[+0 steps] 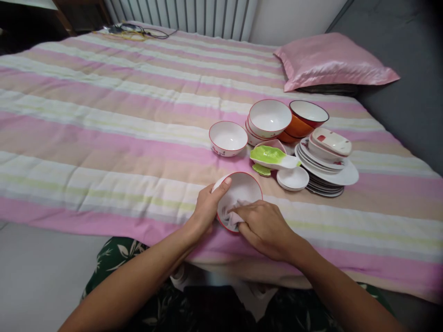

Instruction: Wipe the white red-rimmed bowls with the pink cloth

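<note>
A white bowl with a red rim is tilted toward me at the bed's near edge. My left hand grips its left side, thumb over the rim and the other fingers hidden behind. Inside the bowl, my right hand presses a crumpled pale pink cloth against the lower wall. Just beyond stands another red-rimmed white bowl. To the right lie a green leaf-shaped dish with a white handle and small white dishes.
Farther back are stacked red-rimmed bowls and orange bowls. Several plates are piled at right, topped by squarish bowls. A pink pillow and cables lie on the striped bedspread.
</note>
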